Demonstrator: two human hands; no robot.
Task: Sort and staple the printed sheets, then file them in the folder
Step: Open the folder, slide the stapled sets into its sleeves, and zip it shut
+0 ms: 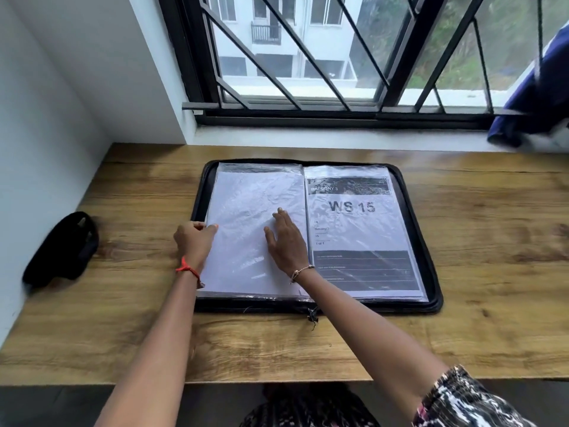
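Zip folder (246, 306) lying open on the desk (492, 241). The left hand (194, 238) pinches the outer edge of the left sleeve (246, 195), thumb on top. The right hand (284, 241) lies flat on that sleeve, fingers straight. The facing sleeve holds a sheet (354, 229) printed "WS 15". A black object (61, 251) lies well apart, leftward.

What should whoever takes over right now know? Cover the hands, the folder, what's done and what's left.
Left hand: grips the outer edge of the left sleeve.
Right hand: flat on that sleeve, fingers straight.
Folder: open on the desk; its right side shows the WS 15 sheet.
Done: sheets sit in sleeves; no loose sheets in view. Staples can't be seen.
Left: probably close and zip the folder.
Black object at the desk's left: can't tell what it is.
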